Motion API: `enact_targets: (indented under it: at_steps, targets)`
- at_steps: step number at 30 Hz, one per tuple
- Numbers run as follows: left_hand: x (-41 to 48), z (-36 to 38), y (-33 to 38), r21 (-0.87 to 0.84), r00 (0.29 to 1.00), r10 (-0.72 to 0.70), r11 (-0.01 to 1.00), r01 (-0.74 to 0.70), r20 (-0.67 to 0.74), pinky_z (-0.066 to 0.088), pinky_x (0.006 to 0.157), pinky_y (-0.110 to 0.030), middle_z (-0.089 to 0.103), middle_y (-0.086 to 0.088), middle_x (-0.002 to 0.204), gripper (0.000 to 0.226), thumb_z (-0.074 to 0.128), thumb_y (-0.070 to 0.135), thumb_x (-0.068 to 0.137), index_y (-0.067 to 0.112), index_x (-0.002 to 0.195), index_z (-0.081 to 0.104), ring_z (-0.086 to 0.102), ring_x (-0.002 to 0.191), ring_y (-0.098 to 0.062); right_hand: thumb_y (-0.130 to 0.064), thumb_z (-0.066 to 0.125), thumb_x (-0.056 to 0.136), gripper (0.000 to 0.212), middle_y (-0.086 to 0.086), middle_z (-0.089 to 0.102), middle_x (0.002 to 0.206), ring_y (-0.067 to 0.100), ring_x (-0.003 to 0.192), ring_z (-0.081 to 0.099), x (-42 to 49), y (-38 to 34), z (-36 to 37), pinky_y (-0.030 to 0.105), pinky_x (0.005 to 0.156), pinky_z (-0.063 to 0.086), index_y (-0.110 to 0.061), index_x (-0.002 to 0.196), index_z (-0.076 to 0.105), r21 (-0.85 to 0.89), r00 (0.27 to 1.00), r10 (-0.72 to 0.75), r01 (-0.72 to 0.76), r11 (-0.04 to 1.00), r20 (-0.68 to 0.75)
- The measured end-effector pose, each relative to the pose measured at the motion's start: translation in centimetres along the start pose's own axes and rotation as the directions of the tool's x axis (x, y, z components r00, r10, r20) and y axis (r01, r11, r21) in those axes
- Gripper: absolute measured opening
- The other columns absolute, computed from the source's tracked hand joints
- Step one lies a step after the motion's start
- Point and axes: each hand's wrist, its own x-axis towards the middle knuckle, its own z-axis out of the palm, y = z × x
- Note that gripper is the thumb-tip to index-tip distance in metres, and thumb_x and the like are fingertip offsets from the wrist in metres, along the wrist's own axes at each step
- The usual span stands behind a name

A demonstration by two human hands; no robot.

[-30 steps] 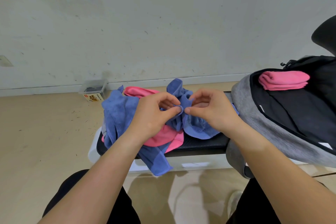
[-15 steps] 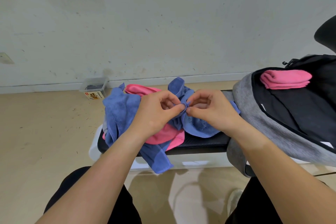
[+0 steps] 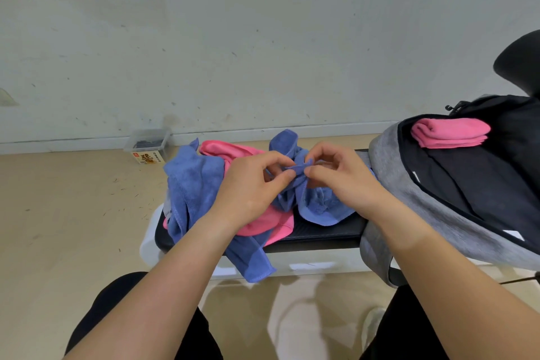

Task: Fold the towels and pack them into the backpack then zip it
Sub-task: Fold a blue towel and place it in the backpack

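Observation:
A heap of blue and pink towels lies on a low black-topped bench [image 3: 321, 235]. My left hand [image 3: 251, 187] and my right hand [image 3: 336, 177] both pinch an edge of the crumpled blue towel [image 3: 318, 204] in the middle, fingertips almost touching. Another blue towel [image 3: 190, 184] hangs off the bench's left end, and a loose pink towel [image 3: 233, 150] lies under the pile. At the right the grey and black backpack [image 3: 432, 204] lies open, with a folded pink towel [image 3: 450, 131] inside near its top.
A small clear plastic box [image 3: 147, 146] stands on the floor by the wall. A black chair part [image 3: 520, 64] juts in at the right edge. My knees in black trousers are below the bench; tan floor spreads to the left.
My fingers have worked along the blue towel's edge, drawing a short stretch of it taut between the two hands. The pile and backpack have not moved.

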Motion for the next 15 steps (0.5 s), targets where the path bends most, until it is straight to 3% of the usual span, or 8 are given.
enact_targets:
  at_steps: [3, 6, 11, 13, 15]
  targets:
    - [0.8, -0.2, 1.1, 0.205, 0.998, 0.057, 0.977, -0.050, -0.031, 0.048, 0.063, -0.036, 0.061, 0.010, 0.067, 0.004, 0.065, 0.035, 0.090, 0.034, 0.089, 0.069, 0.054, 0.064, -0.006, 0.005, 0.054, 0.088, 0.017, 0.005, 0.060, 0.074, 0.021, 0.069, 0.054, 1.2, -1.4, -0.4, 0.040, 0.068, 0.050, -0.009, 0.079, 0.056, -0.101, 0.992, -0.032, 0.020, 0.995, -0.118]
    - [1.4, 0.0, 3.1, 0.270, 0.995, 0.078, 0.961, -0.060, -0.060, 0.044, 0.057, -0.036, 0.053, 0.007, 0.056, 0.026, 0.064, 0.034, 0.090, 0.034, 0.065, 0.056, 0.049, 0.059, -0.010, 0.002, 0.055, 0.086, 0.021, 0.002, 0.061, 0.070, 0.017, 0.059, 0.050, 3.3, -4.5, -1.6, 0.033, 0.059, 0.042, -0.017, 0.077, 0.055, -0.231, 0.975, -0.103, 0.056, 0.971, -0.196]
    - [1.9, -0.9, 7.3, 0.125, 0.993, 0.097, 0.987, -0.105, 0.061, 0.041, 0.056, -0.036, 0.052, 0.002, 0.052, 0.029, 0.058, 0.037, 0.093, 0.023, 0.070, 0.066, 0.046, 0.054, -0.014, -0.003, 0.054, 0.090, 0.012, 0.001, 0.064, 0.079, 0.014, 0.073, 0.060, 5.0, -11.1, -3.7, 0.031, 0.070, 0.049, -0.014, 0.090, 0.059, -0.473, 0.979, -0.191, 0.137, 0.870, -0.067]
    - [2.6, -2.2, 8.0, 0.009, 0.997, 0.065, 0.998, -0.065, -0.040, 0.038, 0.056, -0.035, 0.048, 0.006, 0.050, 0.034, 0.059, 0.034, 0.092, 0.023, 0.060, 0.057, 0.041, 0.051, -0.012, -0.003, 0.053, 0.092, 0.014, 0.002, 0.065, 0.082, 0.014, 0.076, 0.060, 4.9, -13.3, -4.1, 0.032, 0.074, 0.051, -0.015, 0.092, 0.060, -0.502, 0.979, -0.201, 0.163, 0.849, -0.022]
    - [3.5, -3.6, 8.3, -0.056, 0.981, 0.019, 0.998, -0.030, -0.193, 0.043, 0.057, -0.031, 0.055, 0.010, 0.057, 0.023, 0.064, 0.031, 0.089, 0.026, 0.068, 0.061, 0.047, 0.053, -0.008, 0.000, 0.052, 0.092, 0.018, 0.000, 0.065, 0.081, 0.012, 0.076, 0.060, 4.6, -15.0, -4.5, 0.029, 0.074, 0.049, -0.014, 0.091, 0.063, -0.489, 0.978, -0.210, 0.185, 0.853, 0.003]
